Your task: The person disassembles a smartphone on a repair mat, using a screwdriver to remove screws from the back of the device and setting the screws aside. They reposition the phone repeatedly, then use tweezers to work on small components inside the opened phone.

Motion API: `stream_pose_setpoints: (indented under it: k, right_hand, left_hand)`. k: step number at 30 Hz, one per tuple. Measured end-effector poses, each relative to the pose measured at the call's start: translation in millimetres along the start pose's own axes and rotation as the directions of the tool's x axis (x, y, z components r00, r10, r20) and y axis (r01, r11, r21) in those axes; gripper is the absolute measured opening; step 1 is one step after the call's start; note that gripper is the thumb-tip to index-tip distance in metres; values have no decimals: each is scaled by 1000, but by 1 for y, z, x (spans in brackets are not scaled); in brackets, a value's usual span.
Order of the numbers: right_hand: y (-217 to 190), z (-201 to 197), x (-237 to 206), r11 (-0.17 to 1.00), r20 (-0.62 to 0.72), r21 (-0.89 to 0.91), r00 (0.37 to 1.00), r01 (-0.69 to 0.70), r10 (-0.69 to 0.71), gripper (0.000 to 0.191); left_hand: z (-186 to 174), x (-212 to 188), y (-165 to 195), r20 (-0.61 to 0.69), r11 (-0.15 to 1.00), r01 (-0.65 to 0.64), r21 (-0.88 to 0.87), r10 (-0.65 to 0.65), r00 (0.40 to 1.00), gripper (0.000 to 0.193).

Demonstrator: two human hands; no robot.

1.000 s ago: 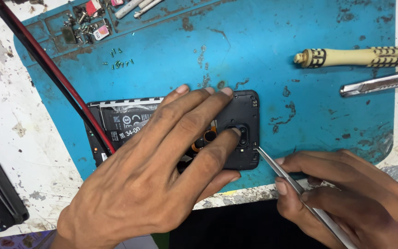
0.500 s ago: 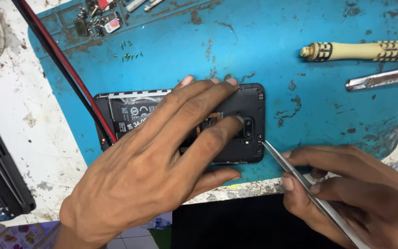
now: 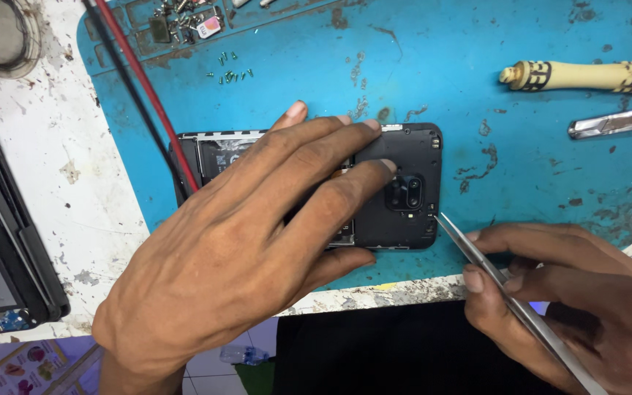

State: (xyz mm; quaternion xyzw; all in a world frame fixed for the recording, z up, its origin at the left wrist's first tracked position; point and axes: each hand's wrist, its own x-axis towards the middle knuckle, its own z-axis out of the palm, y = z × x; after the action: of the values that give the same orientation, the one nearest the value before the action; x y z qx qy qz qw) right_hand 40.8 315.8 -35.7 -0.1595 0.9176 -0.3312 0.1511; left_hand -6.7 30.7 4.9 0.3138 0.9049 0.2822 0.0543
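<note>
The left hand (image 3: 235,256) lies flat and spread over an opened black phone (image 3: 404,186) that rests back-up on a blue work mat (image 3: 535,146), its fingers (image 3: 345,190) pressing down on the dark inner cover and hiding most of the phone's middle; nothing is gripped, the palm just pins the phone to the mat. The tip of one finger sits just beside the square camera block (image 3: 406,194) near the phone's right end. The right hand (image 3: 572,292) is closed around thin metal tweezers (image 3: 506,292), pinched between thumb and fingers, and the pointed tip touches the phone's lower right corner, just below the camera block. At the phone's left end part of the battery (image 3: 221,155) shows past the fingers. A red and a black cable (image 3: 137,88) run slanting across the mat's left part and pass by the phone's left edge. Loose small screws (image 3: 230,72) lie on the mat above the phone. Far right on the mat lie a cream-handled screwdriver (image 3: 587,75) and, below it, a metal tool (image 3: 616,122), both well apart from the hands. The mat sits on a worn white tabletop (image 3: 82,197), with a dark flat device (image 3: 5,241) at its left edge
</note>
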Motion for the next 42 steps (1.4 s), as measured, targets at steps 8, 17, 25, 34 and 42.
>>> stream_pose_setpoints:
  k: [8, 17, 25, 34, 42]
  right_hand:
    - [-13, 3, 3, 994, -71, 21, 991, -112, 113, 27]
    - [-4, 4, -4, 990, -34, 37, 990, -135, 137, 24]
    - [-2, 3, -2, 990, -79, 136, 996, -27, 38, 19]
    - [-20, -13, 13, 985, -182, 166, 983, 41, -10, 34]
    - [-25, -45, 51, 988, -80, 57, 987, 142, -137, 25]
  left_hand:
    - [-3, -2, -1, 5, 1000, -5, -26, 5, 1000, 62]
    - [-2, -1, -1, -25, 997, 71, 32, -71, 997, 79]
    - [1, 1, -3, -47, 994, 61, 95, -56, 997, 80]
    - [0, 7, -4, -39, 996, 92, 4, -92, 995, 84]
    - [-2, 13, -11, -34, 989, 110, -94, -113, 993, 84]
